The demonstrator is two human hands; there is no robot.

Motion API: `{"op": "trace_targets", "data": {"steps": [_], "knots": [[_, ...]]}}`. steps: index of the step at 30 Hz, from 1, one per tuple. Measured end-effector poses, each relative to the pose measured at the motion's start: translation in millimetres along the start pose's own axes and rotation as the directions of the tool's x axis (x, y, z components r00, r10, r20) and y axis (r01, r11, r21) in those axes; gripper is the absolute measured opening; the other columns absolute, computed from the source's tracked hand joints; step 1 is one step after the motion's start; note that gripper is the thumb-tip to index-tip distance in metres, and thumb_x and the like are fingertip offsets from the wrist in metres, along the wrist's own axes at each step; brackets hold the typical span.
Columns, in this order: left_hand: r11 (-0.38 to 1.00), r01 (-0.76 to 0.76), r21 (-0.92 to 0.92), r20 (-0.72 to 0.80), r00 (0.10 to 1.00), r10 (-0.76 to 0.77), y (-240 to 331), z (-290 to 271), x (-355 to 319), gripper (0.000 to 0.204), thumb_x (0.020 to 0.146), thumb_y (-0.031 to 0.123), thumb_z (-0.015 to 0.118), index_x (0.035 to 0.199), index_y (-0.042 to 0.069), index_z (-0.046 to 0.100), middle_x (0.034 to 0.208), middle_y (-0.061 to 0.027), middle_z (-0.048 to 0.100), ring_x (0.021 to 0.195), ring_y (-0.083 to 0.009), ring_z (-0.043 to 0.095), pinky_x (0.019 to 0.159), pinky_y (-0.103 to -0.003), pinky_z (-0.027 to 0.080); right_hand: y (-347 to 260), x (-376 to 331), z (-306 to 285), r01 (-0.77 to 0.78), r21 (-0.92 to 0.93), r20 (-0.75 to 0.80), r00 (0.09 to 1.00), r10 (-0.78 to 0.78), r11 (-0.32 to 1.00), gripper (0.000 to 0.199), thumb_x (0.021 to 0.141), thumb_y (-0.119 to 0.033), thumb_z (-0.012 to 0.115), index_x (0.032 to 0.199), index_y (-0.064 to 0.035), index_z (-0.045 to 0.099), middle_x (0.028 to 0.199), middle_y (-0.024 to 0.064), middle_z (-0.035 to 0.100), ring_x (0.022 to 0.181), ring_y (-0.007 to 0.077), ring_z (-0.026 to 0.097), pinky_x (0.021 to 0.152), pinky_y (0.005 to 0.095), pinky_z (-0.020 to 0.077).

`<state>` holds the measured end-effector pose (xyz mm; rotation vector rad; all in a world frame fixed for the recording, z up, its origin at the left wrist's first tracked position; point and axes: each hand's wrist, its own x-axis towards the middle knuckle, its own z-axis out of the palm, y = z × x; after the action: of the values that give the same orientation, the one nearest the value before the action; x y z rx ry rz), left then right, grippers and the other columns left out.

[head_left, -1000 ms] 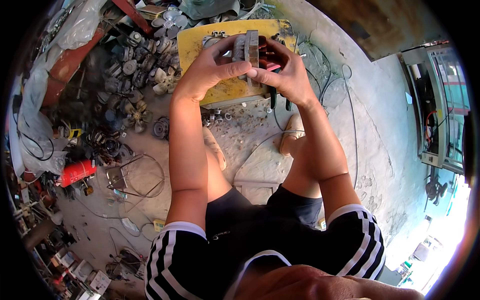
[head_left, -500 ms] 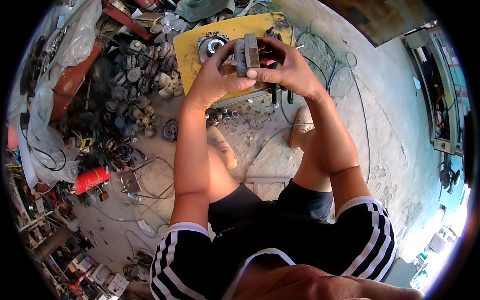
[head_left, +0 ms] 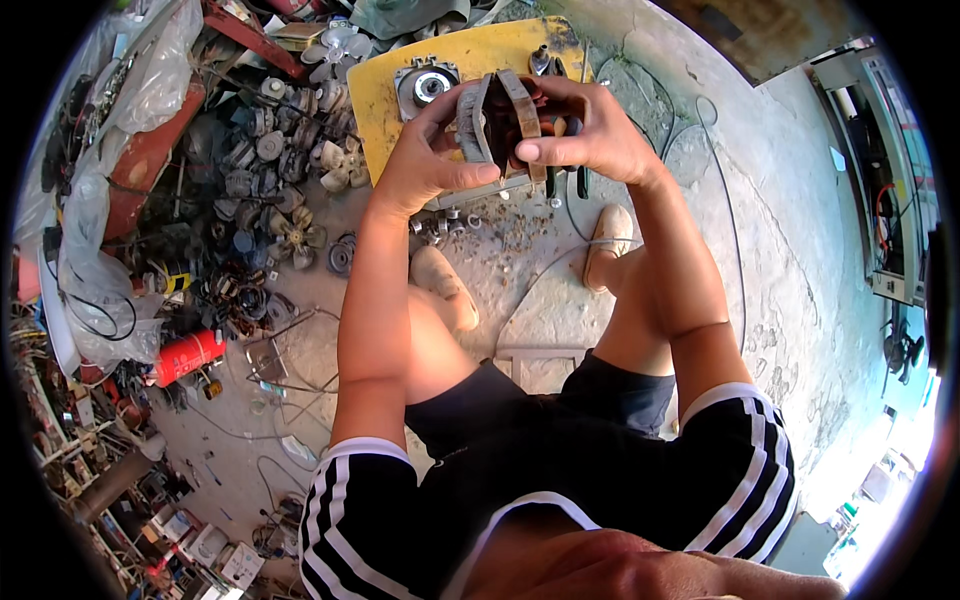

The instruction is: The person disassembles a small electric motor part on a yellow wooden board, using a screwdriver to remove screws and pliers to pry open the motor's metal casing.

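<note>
Above the yellow board, my left hand is closed round a grey, ridged motor cover. My right hand grips a motor stator, a worn metal core with reddish windings, its thumb pressed on the near side. A dark gap separates the two pieces at the middle; whether they still touch somewhere, I cannot tell. Behind my left fingers, another motor end cover with a round centre lies on the yellow board. The far fingers of both hands are partly hidden by the motor pieces.
Dark-handled tools sit at the board's right side. Several small metal parts and crumbs lie on the floor before it. A heap of motors and fan blades fills the left, near a red cylinder. A cable runs along the right.
The grey cover and the stator have parted, opening a dark gap between them. My right hand has shifted slightly right with the stator, showing more of its reddish windings.
</note>
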<state>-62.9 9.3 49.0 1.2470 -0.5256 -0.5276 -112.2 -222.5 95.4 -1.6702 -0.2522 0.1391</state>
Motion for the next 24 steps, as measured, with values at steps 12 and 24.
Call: {"op": "trace_targets", "data": {"steps": [12, 24], "knots": [[0.995, 0.024, -0.095, -0.006, 1.000, -0.025, 4, -10, 3, 0.103, 0.061, 0.025, 0.092, 0.147, 0.002, 0.041, 0.136, -0.0061, 0.054, 0.124, -0.0187, 0.054, 0.109, -0.036, 0.039, 5, 2, -6, 0.010, 0.240, 0.048, 0.999, -0.022, 0.971, 0.056, 0.080, -0.029, 0.082, 0.122, 0.0038, 0.063, 0.103, 0.0085, 0.070, 0.090, 0.0150, 0.068, 0.083, 0.0291, 0.0544], [0.886, -0.034, -0.462, 0.086, 0.993, 0.083, -3, -8, -3, 0.105, 0.062, 0.036, 0.091, 0.147, 0.006, 0.037, 0.139, -0.0108, 0.052, 0.129, -0.0272, 0.053, 0.111, -0.051, 0.043, 40, 1, -19, 0.014, 0.522, 0.086, 0.994, -0.069, 0.853, 0.063, 0.083, -0.058, 0.069, 0.111, -0.0023, 0.065, 0.099, 0.0054, 0.066, 0.093, 0.0161, 0.062, 0.087, 0.0324, 0.0491]]}}
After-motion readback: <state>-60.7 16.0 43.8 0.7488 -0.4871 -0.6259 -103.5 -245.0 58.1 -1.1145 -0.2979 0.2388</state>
